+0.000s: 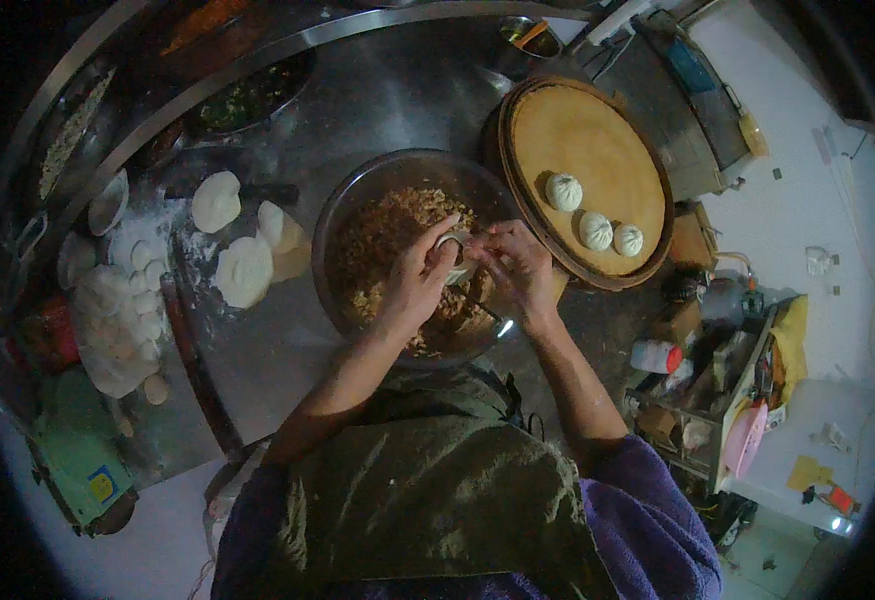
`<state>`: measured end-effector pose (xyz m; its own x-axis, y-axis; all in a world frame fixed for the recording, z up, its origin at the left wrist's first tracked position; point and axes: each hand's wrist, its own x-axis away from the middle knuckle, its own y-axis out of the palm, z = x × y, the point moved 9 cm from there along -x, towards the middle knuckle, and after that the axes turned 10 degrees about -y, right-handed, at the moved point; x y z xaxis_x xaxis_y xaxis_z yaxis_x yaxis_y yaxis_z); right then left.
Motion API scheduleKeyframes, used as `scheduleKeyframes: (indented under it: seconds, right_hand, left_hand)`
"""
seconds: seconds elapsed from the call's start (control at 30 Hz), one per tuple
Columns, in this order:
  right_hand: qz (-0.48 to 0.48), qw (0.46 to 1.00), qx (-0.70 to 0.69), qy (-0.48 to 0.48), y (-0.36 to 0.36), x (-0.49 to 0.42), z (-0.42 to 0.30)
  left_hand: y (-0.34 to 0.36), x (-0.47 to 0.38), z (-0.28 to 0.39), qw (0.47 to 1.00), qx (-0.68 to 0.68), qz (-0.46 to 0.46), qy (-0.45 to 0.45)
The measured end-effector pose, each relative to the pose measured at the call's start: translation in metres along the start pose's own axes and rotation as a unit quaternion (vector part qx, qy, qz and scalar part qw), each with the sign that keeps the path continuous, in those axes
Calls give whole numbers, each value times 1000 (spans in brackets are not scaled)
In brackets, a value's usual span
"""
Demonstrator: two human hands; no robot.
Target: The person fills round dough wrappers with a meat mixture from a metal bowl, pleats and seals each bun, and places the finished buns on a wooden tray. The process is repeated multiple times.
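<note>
Over a large metal bowl of chopped brown filling, both hands hold one filled bun. My left hand cups its side, the thumb near the opening. At the bun's edge, the fingertips of my right hand pinch the dough. Part of the bun is hidden behind my fingers. A metal utensil handle rests against the bowl's near right rim. Right of the bowl, a round steamer bears three pleated buns on its pale lining.
Flattened dough rounds lie on the floured metal table at left. Beyond them are dough pieces beside plastic and a dark wooden stick. A bowl of chopped greens stands at the back. A cluttered shelf stands at right.
</note>
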<state>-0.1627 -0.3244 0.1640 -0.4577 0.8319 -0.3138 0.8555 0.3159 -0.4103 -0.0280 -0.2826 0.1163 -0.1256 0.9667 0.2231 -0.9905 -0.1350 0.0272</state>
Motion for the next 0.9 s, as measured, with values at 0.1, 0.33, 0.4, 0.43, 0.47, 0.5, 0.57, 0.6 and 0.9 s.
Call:
scheduleKeyframes:
  seconds: [0.1, 0.33, 0.4, 0.43, 0.47, 0.5, 0.57, 0.6, 0.9]
  right_hand:
    - [-38, 980, 150, -128, 4, 2, -24]
    - [9, 997, -64, 45, -3, 0, 5]
    - [8, 987, 104, -123, -7, -4, -26]
    - [-17, 986, 115, -121, -2, -4, -27]
    - [-31, 984, 127, -123, 0, -4, -28]
    - [-52, 981, 141, -123, 2, -4, -31]
    - [-47, 995, 66, -56, -3, -5, -25]
    - [-57, 997, 40, -44, -6, -6, -27]
    - [-93, 949, 166, -253, -1, -9, -83]
  left_hand:
    - [7, -1, -7, 993, -107, -29, -50]
    - [7, -4, 3, 999, 24, -43, 12]
    - [6, -6, 8, 998, -55, -10, 23]
    - [9, -5, 12, 994, -99, -15, 32]
    - [10, -5, 13, 989, -145, -18, 15]
    - [11, -5, 7, 978, -200, -40, -35]
    - [11, -1, 22, 983, -164, -80, 10]
    - [7, 1, 31, 988, -108, -100, 43]
    - [-6, -1, -5, 976, 178, -18, -127]
